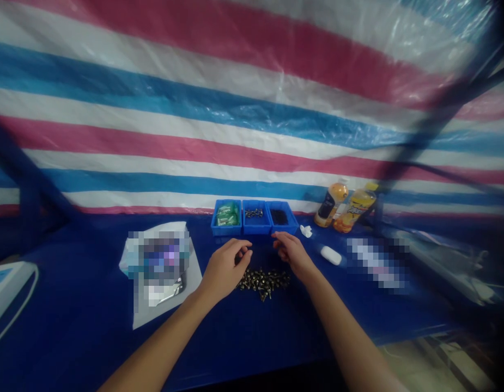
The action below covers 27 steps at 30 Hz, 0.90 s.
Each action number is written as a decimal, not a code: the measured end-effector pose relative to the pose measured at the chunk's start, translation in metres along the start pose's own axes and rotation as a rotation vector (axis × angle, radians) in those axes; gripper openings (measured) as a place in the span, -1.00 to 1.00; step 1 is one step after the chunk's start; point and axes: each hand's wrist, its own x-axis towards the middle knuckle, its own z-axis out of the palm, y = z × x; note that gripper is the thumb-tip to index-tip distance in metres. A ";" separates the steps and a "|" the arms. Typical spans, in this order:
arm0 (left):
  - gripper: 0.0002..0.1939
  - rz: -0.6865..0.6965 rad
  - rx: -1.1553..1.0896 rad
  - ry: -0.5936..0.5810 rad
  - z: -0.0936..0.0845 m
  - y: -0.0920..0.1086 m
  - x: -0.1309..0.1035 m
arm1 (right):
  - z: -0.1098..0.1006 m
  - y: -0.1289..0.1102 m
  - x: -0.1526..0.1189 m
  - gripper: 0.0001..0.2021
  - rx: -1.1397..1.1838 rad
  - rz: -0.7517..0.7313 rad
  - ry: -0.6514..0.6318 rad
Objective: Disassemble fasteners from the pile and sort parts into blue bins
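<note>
Two curled hands sit near knobbly, glinting metallic pieces

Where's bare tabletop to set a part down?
Free: front of the blue tabletop, between the forearms, nearside of the metal fasteners; left, between white device and paper sheet. Crowded: back, with blue bins, crumpled tissue, two drink bottles.

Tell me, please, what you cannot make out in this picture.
All in the head view:
Left hand and right hand: curled fingers hide whether either grip holds anything.
Metal parts: single shapes too small and blurred.
Black contents of the rightmost blue bin: too dark and small.
White device: cut off by the left edge.
</note>
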 end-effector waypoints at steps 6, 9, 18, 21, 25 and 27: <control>-0.74 -0.076 0.253 0.061 -0.004 -0.013 0.003 | 0.006 0.006 -0.006 -0.85 -0.630 -0.448 -0.065; -0.69 -0.124 0.372 -0.032 -0.004 -0.021 0.002 | 0.011 0.002 -0.010 -0.81 -0.727 -0.542 -0.224; -0.65 -0.143 0.450 -0.188 0.000 -0.023 -0.002 | 0.031 -0.014 0.004 -0.71 -0.993 -0.648 -0.538; -0.67 -0.120 0.439 -0.186 0.000 -0.023 -0.002 | 0.034 -0.011 0.006 -0.71 -1.009 -0.653 -0.553; -0.69 -0.089 0.423 -0.175 0.002 -0.025 -0.003 | 0.035 -0.007 0.002 -0.70 -0.979 -0.643 -0.546; -0.70 -0.071 0.416 -0.163 0.004 -0.026 -0.003 | 0.035 -0.007 0.000 -0.70 -0.972 -0.647 -0.546</control>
